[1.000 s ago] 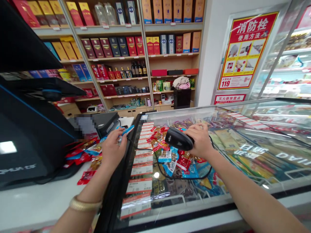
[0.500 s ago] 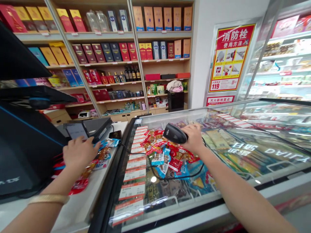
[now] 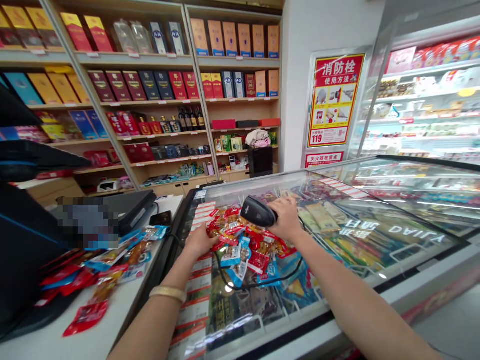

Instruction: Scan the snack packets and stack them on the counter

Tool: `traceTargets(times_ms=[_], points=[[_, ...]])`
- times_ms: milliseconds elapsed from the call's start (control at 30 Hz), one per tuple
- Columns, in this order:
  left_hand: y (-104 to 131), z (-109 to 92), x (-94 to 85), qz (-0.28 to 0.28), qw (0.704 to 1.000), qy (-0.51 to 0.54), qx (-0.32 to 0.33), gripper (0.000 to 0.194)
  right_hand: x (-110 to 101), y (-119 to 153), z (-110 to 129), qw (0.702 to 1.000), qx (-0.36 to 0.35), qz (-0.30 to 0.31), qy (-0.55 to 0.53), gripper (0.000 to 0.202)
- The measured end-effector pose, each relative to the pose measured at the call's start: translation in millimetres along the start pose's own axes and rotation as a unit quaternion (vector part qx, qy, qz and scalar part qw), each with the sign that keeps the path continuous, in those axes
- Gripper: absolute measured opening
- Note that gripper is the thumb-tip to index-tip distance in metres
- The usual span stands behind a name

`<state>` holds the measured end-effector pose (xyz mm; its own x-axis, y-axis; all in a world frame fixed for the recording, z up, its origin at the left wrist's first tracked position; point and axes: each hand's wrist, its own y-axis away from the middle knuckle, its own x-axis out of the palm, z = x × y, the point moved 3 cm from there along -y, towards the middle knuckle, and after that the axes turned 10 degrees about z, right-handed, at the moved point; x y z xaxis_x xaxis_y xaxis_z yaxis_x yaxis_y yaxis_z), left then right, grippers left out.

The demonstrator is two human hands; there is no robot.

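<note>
My right hand (image 3: 287,217) is wrapped round the handle of a black handheld scanner (image 3: 258,211), whose head points left over a pile of snack packets (image 3: 255,245). The red and blue packets lie on the glass top of a freezer (image 3: 232,345). At the left edge of the pile my left hand (image 3: 201,241) touches a red packet, its fingertips partly hidden; whether it grips the packet is unclear. More packets (image 3: 108,280) lie on the white counter (image 3: 101,335) at the left. The scanner's black cable loops round the pile's front.
A black monitor and stand (image 3: 22,250) take up the left edge. A phone (image 3: 161,219) lies at the counter's back, beside a dark device (image 3: 137,210). Shelves of boxed bottles (image 3: 150,102) line the back wall; a lit display fridge (image 3: 431,100) stands at the right.
My left hand has moved right, from the packets on the counter to the pile on the freezer. The view has turned slightly; my right hand still holds the scanner.
</note>
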<state>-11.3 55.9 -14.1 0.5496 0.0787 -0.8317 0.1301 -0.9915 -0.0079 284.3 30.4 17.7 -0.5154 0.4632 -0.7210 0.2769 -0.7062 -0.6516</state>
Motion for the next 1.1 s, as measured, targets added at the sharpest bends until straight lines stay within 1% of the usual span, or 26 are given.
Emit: traceTargets(times_ms=[67, 133, 200, 267, 333, 367, 400, 467, 533, 567, 633, 700, 767, 900, 1100], points=[[1.3, 0.6, -1.1, -0.005, 1.0, 0.002, 0.01, 0.062, -0.3, -0.2, 1.0, 1.0, -0.001, 0.004, -0.001, 0.032], [5.0, 1.0, -7.6, -0.018, 1.0, 0.019, 0.014, 0.066, -0.2, -0.2, 1.8, 1.0, -0.004, 0.016, 0.001, 0.031], [9.9, 1.8, -15.2, -0.018, 0.998, 0.064, 0.008, 0.062, 0.0, -0.2, 2.1, 1.0, -0.004, 0.028, 0.005, 0.031], [14.5, 3.1, -20.4, 0.022, 0.989, 0.149, -0.009, 0.054, -0.1, -0.1, 2.0, 0.999, -0.003, 0.034, 0.009, 0.032], [18.3, 3.6, -24.0, 0.069, 0.962, 0.262, -0.021, 0.046, -0.7, -0.2, 1.8, 0.999, 0.003, 0.033, 0.01, 0.032], [19.6, 3.4, -26.8, 0.07, 0.944, 0.321, -0.022, 0.043, -1.1, -0.3, 1.8, 0.999, 0.005, 0.031, 0.01, 0.033], [20.3, 3.2, -30.3, 0.051, 0.924, 0.379, -0.017, 0.042, -1.6, -0.3, 2.1, 1.0, 0.008, 0.027, 0.009, 0.034], [20.7, 2.3, -37.5, -0.016, 0.88, 0.475, 0.0, 0.04, -2.8, -0.2, 3.5, 1.0, 0.009, 0.018, 0.001, 0.035], [20.5, 0.2, -41.6, -0.071, 0.839, 0.54, 0.022, 0.036, -3.9, -0.1, 6.7, 1.0, -0.001, 0.015, -0.014, 0.035], [20.5, -1.6, -42.3, -0.088, 0.823, 0.56, 0.034, 0.034, -4.3, 0.0, 8.8, 1.0, -0.009, 0.017, -0.023, 0.035], [21.5, -6.0, -41.9, -0.115, 0.804, 0.581, 0.056, 0.033, -4.8, 0.2, 13.7, 0.998, -0.024, 0.032, -0.039, 0.034], [24.0, -11.3, -39.8, -0.132, 0.799, 0.582, 0.07, 0.034, -5.1, 0.4, 18.8, 0.997, -0.034, 0.056, -0.047, 0.035], [27.5, -16.9, -37.6, -0.139, 0.803, 0.574, 0.078, 0.035, -5.1, 0.4, 23.5, 0.995, -0.041, 0.08, -0.042, 0.036], [32.9, -25.2, -35.6, -0.137, 0.81, 0.563, 0.089, 0.032, -4.4, 0.5, 30.3, 0.991, -0.045, 0.114, -0.044, 0.034], [32.4, -25.4, -35.2, -0.123, 0.814, 0.558, 0.109, 0.041, -3.0, -0.1, 32.4, 0.988, -0.043, 0.139, -0.046, 0.034]])
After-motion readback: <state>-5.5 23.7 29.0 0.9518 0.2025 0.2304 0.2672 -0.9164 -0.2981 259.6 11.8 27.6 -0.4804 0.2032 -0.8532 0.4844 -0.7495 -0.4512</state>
